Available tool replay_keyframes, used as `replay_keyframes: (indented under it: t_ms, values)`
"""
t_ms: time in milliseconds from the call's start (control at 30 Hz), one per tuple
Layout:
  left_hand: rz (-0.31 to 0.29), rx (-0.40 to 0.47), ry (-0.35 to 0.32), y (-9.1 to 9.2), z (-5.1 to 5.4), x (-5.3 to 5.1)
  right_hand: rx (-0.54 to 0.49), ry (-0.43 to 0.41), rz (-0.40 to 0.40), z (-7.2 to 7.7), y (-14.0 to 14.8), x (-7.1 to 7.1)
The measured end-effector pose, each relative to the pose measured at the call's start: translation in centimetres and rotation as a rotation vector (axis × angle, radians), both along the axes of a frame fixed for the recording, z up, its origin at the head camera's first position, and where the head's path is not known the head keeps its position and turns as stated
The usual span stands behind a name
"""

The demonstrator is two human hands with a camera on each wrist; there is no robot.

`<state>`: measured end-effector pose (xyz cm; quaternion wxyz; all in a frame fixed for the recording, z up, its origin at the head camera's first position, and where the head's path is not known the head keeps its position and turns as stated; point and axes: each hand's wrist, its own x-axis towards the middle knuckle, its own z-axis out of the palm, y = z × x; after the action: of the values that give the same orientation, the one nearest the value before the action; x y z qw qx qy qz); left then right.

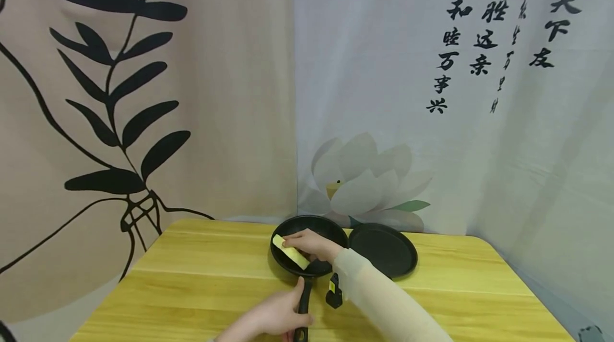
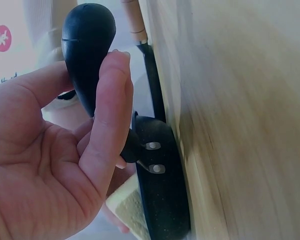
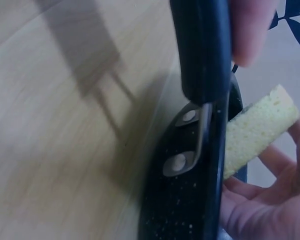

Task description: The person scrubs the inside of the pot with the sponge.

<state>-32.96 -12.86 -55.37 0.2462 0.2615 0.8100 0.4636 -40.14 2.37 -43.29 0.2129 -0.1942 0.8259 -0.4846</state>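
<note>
A black frying pan (image 1: 316, 225) stands at the table's back edge, its handle (image 1: 305, 299) toward the front. The left hand (image 1: 280, 310) grips that handle; the left wrist view shows its fingers (image 2: 110, 100) curled round the black grip (image 2: 85, 30). Inside the pan, the right hand (image 1: 312, 243) holds a pale yellow sponge (image 1: 291, 251), which lies slanted toward the pan's left side. In the right wrist view the sponge (image 3: 262, 127) rises past the pan's rim, with the right hand (image 3: 277, 200) gripping its far side.
A flat round black pan (image 1: 384, 249) lies right of the frying pan. Near the handle, by the right sleeve, is a small black object with a yellow patch (image 1: 332, 286). The wooden table (image 1: 201, 278) reaches a printed curtain (image 1: 240, 91) behind.
</note>
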Motion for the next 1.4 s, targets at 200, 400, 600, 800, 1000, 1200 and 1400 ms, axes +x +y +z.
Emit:
replay_keyframes:
  t_ms: [200,400,600,800,1000,1200,1400]
  values:
    - [0.041,-0.022,0.071,0.4,2.2,1.8,-0.01,-0.004,-0.035,0.2,-0.4,0.1]
    - [0.057,-0.036,0.093,0.8,3.4,2.7,-0.025,-0.004,-0.062,0.2,-0.7,-0.1]
    - [0.043,-0.003,0.055,0.6,1.9,1.7,-0.018,0.017,-0.079,0.0,-0.9,-0.5]
    - [0.054,-0.032,0.06,0.8,2.8,2.5,-0.004,0.036,-0.123,-0.2,-1.1,-0.9]
    - [0.036,-0.015,0.036,0.5,0.4,0.9,-0.022,0.018,-0.141,-0.3,-1.1,-1.5]
    - [0.048,-0.02,0.053,0.6,2.0,1.9,0.037,0.122,-0.103,-0.2,-0.9,-1.9]
    - [0.051,-0.115,0.081,0.9,5.0,3.7,0.301,0.445,-0.014,0.2,-0.4,-2.3]
